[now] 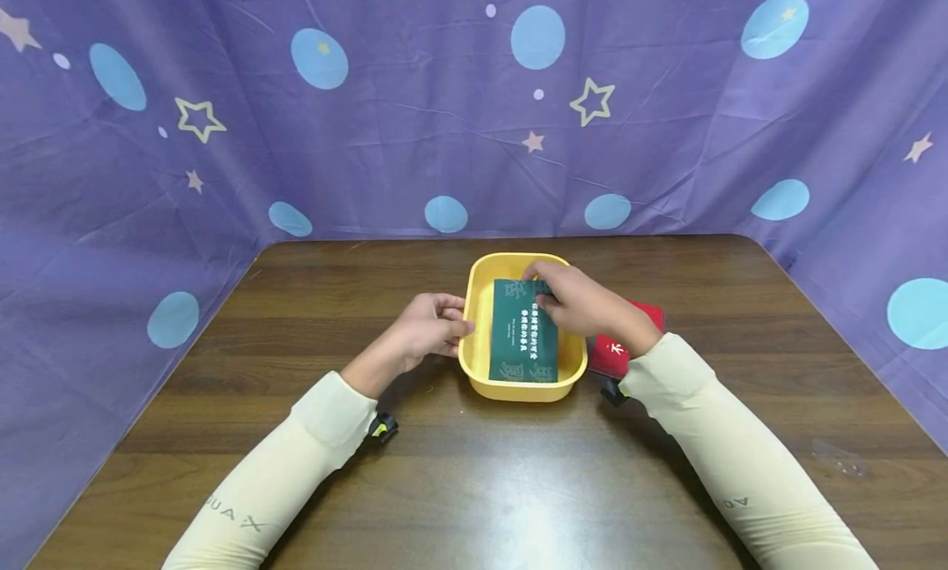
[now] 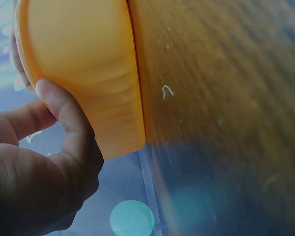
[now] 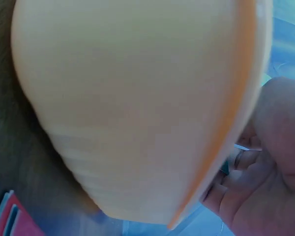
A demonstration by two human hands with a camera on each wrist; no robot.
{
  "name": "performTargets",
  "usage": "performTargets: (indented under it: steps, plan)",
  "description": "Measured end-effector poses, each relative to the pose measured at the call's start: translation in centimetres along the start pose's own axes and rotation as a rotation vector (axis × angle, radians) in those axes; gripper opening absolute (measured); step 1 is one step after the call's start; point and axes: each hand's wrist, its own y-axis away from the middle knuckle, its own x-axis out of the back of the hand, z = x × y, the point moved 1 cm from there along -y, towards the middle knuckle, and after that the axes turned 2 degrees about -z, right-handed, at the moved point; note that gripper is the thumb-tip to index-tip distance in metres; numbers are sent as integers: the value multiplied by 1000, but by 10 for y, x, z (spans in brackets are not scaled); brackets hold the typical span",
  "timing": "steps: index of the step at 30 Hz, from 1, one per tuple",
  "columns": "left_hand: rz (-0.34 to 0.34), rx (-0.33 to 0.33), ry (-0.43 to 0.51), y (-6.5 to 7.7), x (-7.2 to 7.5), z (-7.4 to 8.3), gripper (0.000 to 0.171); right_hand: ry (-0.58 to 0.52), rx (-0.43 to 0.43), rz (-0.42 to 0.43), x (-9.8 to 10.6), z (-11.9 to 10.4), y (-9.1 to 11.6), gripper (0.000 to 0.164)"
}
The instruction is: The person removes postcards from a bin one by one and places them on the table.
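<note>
A yellow plastic bin (image 1: 523, 392) with rounded corners stands on the table. My left hand (image 1: 429, 330) grips its left rim, and the left wrist view shows the thumb and fingers (image 2: 73, 120) pinching that edge. Inside the bin is a dark green booklet (image 1: 513, 330) with white and faint large characters on its cover. Reaching over the right rim, my right hand (image 1: 573, 298) holds the booklet by its upper right part. In the right wrist view the bin wall (image 3: 137, 113) hides most of the booklet and part of the right hand (image 3: 270, 182).
Red booklets or flat packs (image 1: 611, 356) lie on the table just right of the bin, partly under my right wrist. The brown wooden table (image 1: 459, 488) extends around the bin. A purple curtain (image 1: 415, 126) with stars and blue spots hangs behind it.
</note>
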Motion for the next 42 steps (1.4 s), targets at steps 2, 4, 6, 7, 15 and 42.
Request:
performTargets:
  steps: [2, 4, 6, 7, 15, 42]
  plan:
    - [0, 2, 2, -1, 0, -1, 46, -17, -7, 6, 2, -2, 0, 27]
    - [0, 3, 5, -1, 0, -1, 46, -31, -11, 18, 4, -3, 0, 28]
    - [0, 3, 8, -2, 0, -1, 47, -40, -12, 29, 5, -3, 1, 29]
    - [0, 3, 8, -2, 0, -1, 47, -44, -13, 33, 6, -4, 1, 29]
    - [1, -2, 4, -2, 0, -1, 48, -65, -44, 52, 18, -8, 4, 28]
    - [5, -3, -12, -1, 0, -1, 47, -98, -124, 273, 85, 2, 38, 26]
